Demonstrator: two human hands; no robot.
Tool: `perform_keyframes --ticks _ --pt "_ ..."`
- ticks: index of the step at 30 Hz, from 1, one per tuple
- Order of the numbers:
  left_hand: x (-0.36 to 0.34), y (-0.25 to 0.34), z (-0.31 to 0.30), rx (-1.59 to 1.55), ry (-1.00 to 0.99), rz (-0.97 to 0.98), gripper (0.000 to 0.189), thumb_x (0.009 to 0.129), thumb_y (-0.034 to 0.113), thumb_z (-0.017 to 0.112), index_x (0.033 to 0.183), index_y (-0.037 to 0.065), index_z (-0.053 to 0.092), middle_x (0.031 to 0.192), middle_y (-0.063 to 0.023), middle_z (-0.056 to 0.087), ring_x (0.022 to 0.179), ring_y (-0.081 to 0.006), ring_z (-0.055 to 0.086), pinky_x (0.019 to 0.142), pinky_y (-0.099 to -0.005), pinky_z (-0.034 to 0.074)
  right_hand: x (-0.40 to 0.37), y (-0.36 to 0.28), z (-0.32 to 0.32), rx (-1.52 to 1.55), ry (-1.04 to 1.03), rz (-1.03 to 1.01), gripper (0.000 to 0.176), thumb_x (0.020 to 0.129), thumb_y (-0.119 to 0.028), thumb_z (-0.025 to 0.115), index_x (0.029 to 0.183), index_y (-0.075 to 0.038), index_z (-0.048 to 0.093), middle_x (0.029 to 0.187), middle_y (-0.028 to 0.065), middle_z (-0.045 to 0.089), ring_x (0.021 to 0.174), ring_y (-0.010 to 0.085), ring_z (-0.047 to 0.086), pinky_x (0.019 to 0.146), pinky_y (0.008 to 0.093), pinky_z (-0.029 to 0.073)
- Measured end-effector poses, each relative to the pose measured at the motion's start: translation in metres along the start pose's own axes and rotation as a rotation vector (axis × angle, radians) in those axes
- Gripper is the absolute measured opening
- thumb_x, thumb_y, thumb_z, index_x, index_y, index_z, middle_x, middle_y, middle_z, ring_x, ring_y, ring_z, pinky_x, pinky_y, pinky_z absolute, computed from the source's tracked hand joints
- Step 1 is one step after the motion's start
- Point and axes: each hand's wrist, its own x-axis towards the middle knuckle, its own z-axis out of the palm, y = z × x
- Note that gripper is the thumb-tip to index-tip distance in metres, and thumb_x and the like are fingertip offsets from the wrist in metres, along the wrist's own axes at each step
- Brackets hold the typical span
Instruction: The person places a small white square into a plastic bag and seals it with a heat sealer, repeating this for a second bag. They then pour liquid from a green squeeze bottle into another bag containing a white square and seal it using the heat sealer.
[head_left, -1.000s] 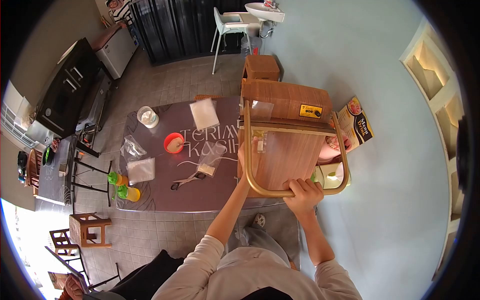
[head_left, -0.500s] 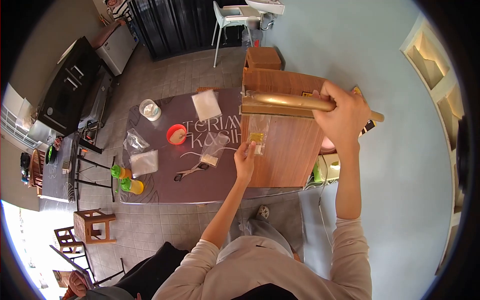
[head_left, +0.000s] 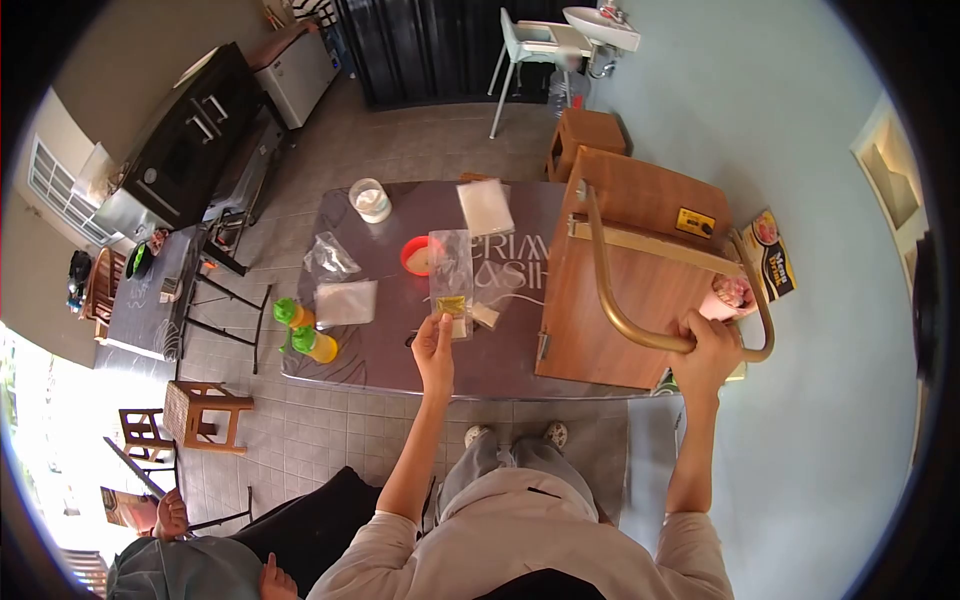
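Between the fingertips of my left hand (head_left: 433,348) is a clear plastic pouch (head_left: 451,270) with something yellow and a pale part near its lower end. It is held up over the dark table, left of a wooden box (head_left: 625,305). My right hand (head_left: 707,350) is wrapped round the curved golden handle (head_left: 615,305) hinged to that box. Behind the pouch, a red bowl (head_left: 413,256) of pale powder is partly covered. Next to the pouch lies a small packet (head_left: 486,315) with pale contents. The scissors are almost wholly hidden by my left hand.
On the table (head_left: 400,365) are a lidded tub (head_left: 370,201), stacked clear bags (head_left: 346,301), a white stack (head_left: 485,207) and two green-capped bottles (head_left: 315,345). A menu card (head_left: 768,255) leans at the wall. Another person (head_left: 190,560) is at lower left.
My left hand has drawn the pouch leftward, away from the box. My right hand has swung the golden handle toward my body, so its whole curve shows. The view has shifted.
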Motion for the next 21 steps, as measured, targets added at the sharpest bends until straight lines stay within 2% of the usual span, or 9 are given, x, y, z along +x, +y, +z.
perform_keyframes --ticks 5,8,11,13,14,16,18,20,21 --pt "0.007 0.03 -0.004 -0.023 -0.063 0.055 0.021 0.092 0.019 0.054 0.093 0.0 0.06 0.081 0.0021 0.059 0.074 -0.0021 0.048 0.065 -0.0169 0.037 -0.018 -0.007 0.005 -0.003 -0.039 0.055 0.024 0.057 -0.005 0.066 0.054 -0.009 0.043 0.047 0.0031 0.045 0.047 0.0229 0.046 0.051 0.0348 0.031" --pt "0.006 0.039 -0.004 -0.091 -0.175 0.016 0.02 0.091 0.019 0.054 0.093 0.0 0.059 0.082 0.0025 0.059 0.075 -0.0018 0.048 0.066 -0.0164 0.036 -0.031 -0.009 0.009 0.029 -0.157 0.126 0.028 0.062 -0.008 0.069 0.058 -0.007 0.042 0.05 0.0035 0.046 0.051 0.0223 0.047 0.057 0.036 0.03" --pt "0.004 0.052 -0.006 -0.131 -0.266 -0.013 0.019 0.092 0.019 0.054 0.092 0.0 0.059 0.083 0.0025 0.059 0.075 -0.0019 0.048 0.066 -0.0165 0.037 -0.042 -0.02 0.006 -0.068 -0.243 0.14 0.025 0.063 -0.011 0.072 0.065 -0.008 0.047 0.059 0.0015 0.052 0.058 0.0204 0.051 0.065 0.0364 0.031" --pt "0.004 0.058 -0.01 -0.165 -0.299 -0.015 0.019 0.092 0.019 0.054 0.092 0.001 0.059 0.084 0.0015 0.06 0.077 -0.0025 0.05 0.069 -0.0173 0.039 -0.037 -0.04 -0.008 0.07 -0.296 0.249 0.026 0.063 -0.011 0.072 0.083 -0.011 0.056 0.08 0.0018 0.058 0.074 0.0191 0.054 0.077 0.038 0.03" --pt "0.002 0.064 -0.011 -0.162 -0.332 -0.023 0.019 0.091 0.019 0.054 0.092 0.001 0.059 0.086 0.0011 0.061 0.079 -0.0028 0.051 0.07 -0.0178 0.039 -0.03 -0.055 -0.015 0.071 -0.293 0.244 0.026 0.063 -0.011 0.072 0.083 -0.011 0.056 0.08 0.0018 0.058 0.074 0.0191 0.054 0.077 0.038 0.03" --pt "0.001 0.066 -0.015 -0.161 -0.359 -0.031 0.018 0.091 0.019 0.054 0.092 0.001 0.06 0.087 0.0006 0.061 0.08 -0.0031 0.052 0.072 -0.0182 0.04 -0.02 -0.095 -0.024 0.357 -0.074 0.101 0.036 0.065 -0.013 0.074 0.097 -0.011 0.058 0.091 0.0038 0.057 0.078 0.0167 0.055 0.077 0.0348 0.034" --pt "0.0 0.058 -0.022 -0.144 -0.468 -0.041 0.019 0.091 0.018 0.054 0.095 0.001 0.06 0.091 -0.0003 0.062 0.083 -0.0034 0.053 0.074 -0.0191 0.042 -0.028 -0.133 -0.007 0.915 -0.142 0.371 0.043 0.067 -0.016 0.074 0.106 -0.009 0.058 0.097 0.0059 0.055 0.083 0.014 0.054 0.074 0.03 0.037" --pt "-0.005 0.052 -0.027 -0.111 -0.467 -0.04 0.019 0.091 0.018 0.054 0.096 0.001 0.06 0.09 0.0003 0.063 0.083 -0.0031 0.053 0.073 -0.018 0.041 -0.012 -0.163 0.011 1.086 -0.339 0.418 0.039 0.07 -0.017 0.072 0.106 -0.008 0.059 0.094 0.0035 0.058 0.084 0.011 0.053 0.07 0.0279 0.039" --pt "-0.007 0.049 -0.03 -0.071 -0.467 -0.031 0.019 0.091 0.018 0.054 0.098 0.001 0.06 0.09 0.0009 0.063 0.082 -0.0028 0.054 0.072 -0.0169 0.041 -0.007 -0.167 0.027 1.088 -0.35 0.411 0.039 0.07 -0.017 0.072 0.106 -0.008 0.059 0.094 0.0035 0.058 0.084 0.011 0.053 0.07 0.0279 0.039"
